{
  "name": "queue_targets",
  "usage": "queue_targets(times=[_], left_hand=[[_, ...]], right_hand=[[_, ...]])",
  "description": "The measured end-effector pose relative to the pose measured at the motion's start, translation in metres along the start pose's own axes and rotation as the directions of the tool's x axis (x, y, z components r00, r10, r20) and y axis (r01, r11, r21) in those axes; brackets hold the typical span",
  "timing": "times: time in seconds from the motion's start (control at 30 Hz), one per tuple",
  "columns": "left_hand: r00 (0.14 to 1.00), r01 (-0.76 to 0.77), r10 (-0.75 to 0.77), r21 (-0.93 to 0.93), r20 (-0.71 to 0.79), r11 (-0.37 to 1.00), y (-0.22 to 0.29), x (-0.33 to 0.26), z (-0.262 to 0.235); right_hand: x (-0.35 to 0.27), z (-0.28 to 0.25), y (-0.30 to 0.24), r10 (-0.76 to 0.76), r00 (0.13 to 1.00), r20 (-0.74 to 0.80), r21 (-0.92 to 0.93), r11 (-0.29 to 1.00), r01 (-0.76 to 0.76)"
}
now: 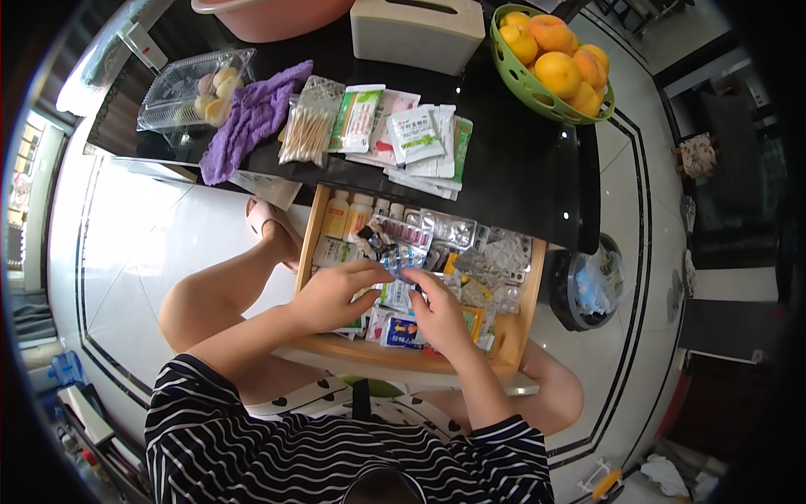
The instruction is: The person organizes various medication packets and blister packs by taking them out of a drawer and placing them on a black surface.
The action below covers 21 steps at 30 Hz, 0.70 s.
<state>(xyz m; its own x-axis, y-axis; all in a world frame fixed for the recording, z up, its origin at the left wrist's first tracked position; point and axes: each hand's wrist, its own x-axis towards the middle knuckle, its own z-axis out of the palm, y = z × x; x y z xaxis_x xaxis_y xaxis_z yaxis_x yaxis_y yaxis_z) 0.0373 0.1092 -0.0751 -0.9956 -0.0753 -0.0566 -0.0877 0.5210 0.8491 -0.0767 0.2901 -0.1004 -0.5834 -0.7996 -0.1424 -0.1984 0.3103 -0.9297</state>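
Both hands pinch one blister strip over an open wooden drawer of medicine.

Left hand (336,294) and right hand (438,312) meet at a small blue-tinted foil blister strip (401,260), fingertips curled on its ends; it sits above the middle of the drawer (512,336). Forearms come up from the lower edge, elbows bent, striped sleeves. Drawer: pale wood, rectangular, crammed with shiny silver pill sheets (504,265), small white bottles (346,214) at its far left corner, flat boxes. Black glossy table (520,168) beyond: paper sachets (416,134) near the front edge, bag of cotton swabs (308,126), fuzzy purple cloth (252,118), green slotted basket (512,71) of oranges at the far right corner.
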Motion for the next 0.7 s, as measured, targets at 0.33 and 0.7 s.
queue_targets(times=[0.33,0.7], left_hand=[[0.998,-0.065,0.059,0.434,0.029,0.899,-0.048,-0.022,0.071],[0.983,-0.179,0.177,0.539,0.056,0.823,-0.041,-0.026,0.075]], right_hand=[[-0.062,0.016,0.037,0.013,0.985,-0.171,-0.426,0.901,-0.086],[-0.074,0.039,0.024,0.13,0.986,-0.108,-0.372,0.914,-0.162]])
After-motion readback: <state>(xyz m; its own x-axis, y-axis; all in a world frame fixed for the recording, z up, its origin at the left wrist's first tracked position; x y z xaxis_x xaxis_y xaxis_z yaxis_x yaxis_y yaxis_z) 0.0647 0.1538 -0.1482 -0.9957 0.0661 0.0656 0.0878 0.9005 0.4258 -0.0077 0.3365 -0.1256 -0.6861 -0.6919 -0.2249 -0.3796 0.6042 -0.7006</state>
